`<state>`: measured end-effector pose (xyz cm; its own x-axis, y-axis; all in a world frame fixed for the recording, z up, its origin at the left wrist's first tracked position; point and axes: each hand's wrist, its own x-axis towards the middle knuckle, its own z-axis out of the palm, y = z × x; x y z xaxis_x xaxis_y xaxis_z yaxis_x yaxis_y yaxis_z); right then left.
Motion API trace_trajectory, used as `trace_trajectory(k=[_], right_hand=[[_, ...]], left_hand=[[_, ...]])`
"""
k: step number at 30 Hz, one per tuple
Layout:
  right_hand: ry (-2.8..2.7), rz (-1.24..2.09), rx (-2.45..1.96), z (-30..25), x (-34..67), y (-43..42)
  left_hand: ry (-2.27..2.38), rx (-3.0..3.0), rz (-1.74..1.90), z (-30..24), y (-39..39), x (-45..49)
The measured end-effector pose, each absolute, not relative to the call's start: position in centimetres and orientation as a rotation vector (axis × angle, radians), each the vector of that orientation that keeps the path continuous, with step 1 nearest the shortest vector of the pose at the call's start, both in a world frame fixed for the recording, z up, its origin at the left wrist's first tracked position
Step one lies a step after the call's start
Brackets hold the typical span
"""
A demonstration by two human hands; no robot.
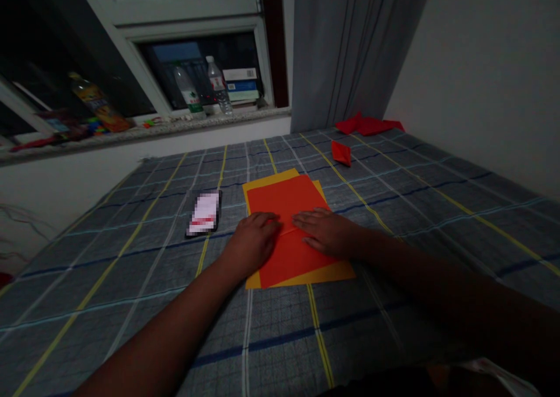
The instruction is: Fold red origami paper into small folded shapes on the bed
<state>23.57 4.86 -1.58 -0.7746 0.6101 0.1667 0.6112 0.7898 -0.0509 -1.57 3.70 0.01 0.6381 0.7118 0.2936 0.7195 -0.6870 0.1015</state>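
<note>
We have the red sheet [297, 257] atop yellow paper [343, 271], long axis running away from us, left hand [254, 236] on its left edge, right hand [326, 230] on its right, both laid loosely, gripping nothing.

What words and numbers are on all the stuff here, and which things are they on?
No words or numbers can be read for sure.
Orange drink bottle: label too blurred.
Green-label bottle: too small.
Red-label bottle: too small.
Stack of boxes or books: a barcode-like patch, too small.
Phone: screen blurred into squares.
Red paper: no writing seen.
</note>
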Motion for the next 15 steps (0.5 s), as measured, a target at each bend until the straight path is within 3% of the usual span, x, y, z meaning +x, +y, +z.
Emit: trace_trajectory(k=[6,15], right_hand=[[-2.835,0.015,-0.999,-1.6,23.6,4.7],[-2.798,-0.004,-0.994,-1.6,23.9,4.3]], left_hand=[[-1.102,-2.771,-0.11,0.4,2.4,-0.5],[-1.126,-2.844,-0.096,-0.4,2.8,-0.9]])
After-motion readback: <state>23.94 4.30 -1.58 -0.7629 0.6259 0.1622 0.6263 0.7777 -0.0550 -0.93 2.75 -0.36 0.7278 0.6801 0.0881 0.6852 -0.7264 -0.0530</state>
